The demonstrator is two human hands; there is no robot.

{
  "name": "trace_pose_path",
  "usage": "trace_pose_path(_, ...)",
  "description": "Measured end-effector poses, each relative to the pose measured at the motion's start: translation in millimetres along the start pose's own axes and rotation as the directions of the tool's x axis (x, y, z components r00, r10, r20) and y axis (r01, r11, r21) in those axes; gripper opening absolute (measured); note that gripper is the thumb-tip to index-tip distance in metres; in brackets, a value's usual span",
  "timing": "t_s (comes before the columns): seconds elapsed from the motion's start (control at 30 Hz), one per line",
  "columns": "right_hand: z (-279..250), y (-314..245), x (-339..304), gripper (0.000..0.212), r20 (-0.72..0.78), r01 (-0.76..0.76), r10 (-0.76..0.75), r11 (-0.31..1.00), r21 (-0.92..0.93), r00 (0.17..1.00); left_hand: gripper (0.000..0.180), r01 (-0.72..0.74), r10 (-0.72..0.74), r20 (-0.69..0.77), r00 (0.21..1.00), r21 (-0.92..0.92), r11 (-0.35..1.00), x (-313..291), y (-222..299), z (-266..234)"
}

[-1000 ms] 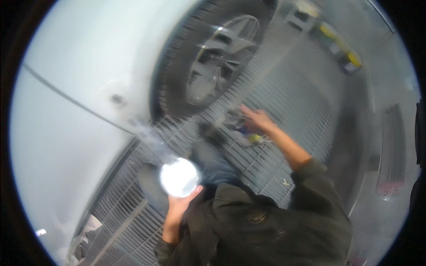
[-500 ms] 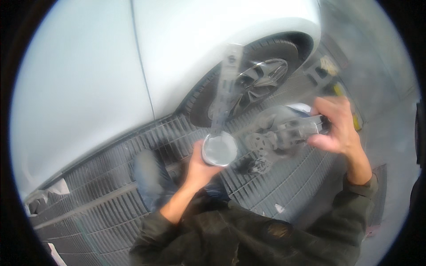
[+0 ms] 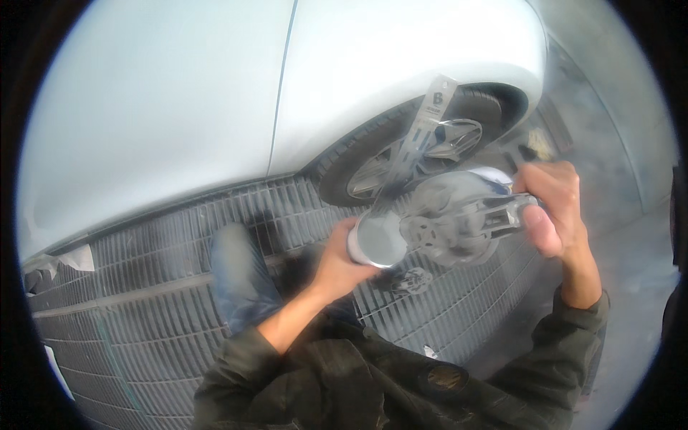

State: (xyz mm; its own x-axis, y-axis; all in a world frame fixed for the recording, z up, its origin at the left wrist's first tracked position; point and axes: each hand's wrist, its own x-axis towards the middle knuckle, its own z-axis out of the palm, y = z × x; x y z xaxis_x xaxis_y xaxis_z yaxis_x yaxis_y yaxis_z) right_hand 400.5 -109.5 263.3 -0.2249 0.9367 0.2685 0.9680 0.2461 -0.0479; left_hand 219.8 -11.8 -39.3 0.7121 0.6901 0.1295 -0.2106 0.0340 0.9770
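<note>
- Mixing cup (image 3: 378, 240): a small cup of pale grey paint, held in front of the car wheel (image 3: 416, 161), above the floor grating (image 3: 158, 287). A second before it had hung low, well left of the wheel; it had since been raised and brought across.
- Stirring stick (image 3: 421, 140): flat, grey, standing in the cup and leaning up across the wheel.
- Left hand (image 3: 337, 261): fingers closed round the cup from below.
- Spray gun (image 3: 459, 215): grey, blurred, touching the cup's right side; half a second before it was only near.
- Right hand (image 3: 552, 204): clasped on the gun's body, right of the wheel; a second before it reached toward the grating.
- Judgement: cup and gun had been brought together.
</note>
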Motion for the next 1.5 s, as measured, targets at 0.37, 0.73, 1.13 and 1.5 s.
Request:
trace_pose_path(0.37,-2,1,3,0.045,-0.012,-0.022,0.022,1.0,0.003,1.0,0.087,0.015,-0.014,0.031,0.999,-0.036,0.999,3,5,0)
trace_pose_path(0.73,3,6,3,0.07,-0.036,0.032,-0.034,0.998,-0.054,0.999,0.091,0.035,-0.028,0.054,0.998,-0.127,0.991,3,0,3)
trace_pose_path(1.13,27,42,-36,0.062,-0.119,-0.36,0.419,0.87,0.337,0.9,0.095,0.085,-0.085,0.0,0.996,-0.042,0.996,4,-18,2)
trace_pose_path(1.5,298,107,-198,0.057,0.53,-0.442,0.836,-0.427,0.789,0.139,0.099,0.296,-0.296,-0.01,0.955,0.028,0.955,-41,-22,-53)
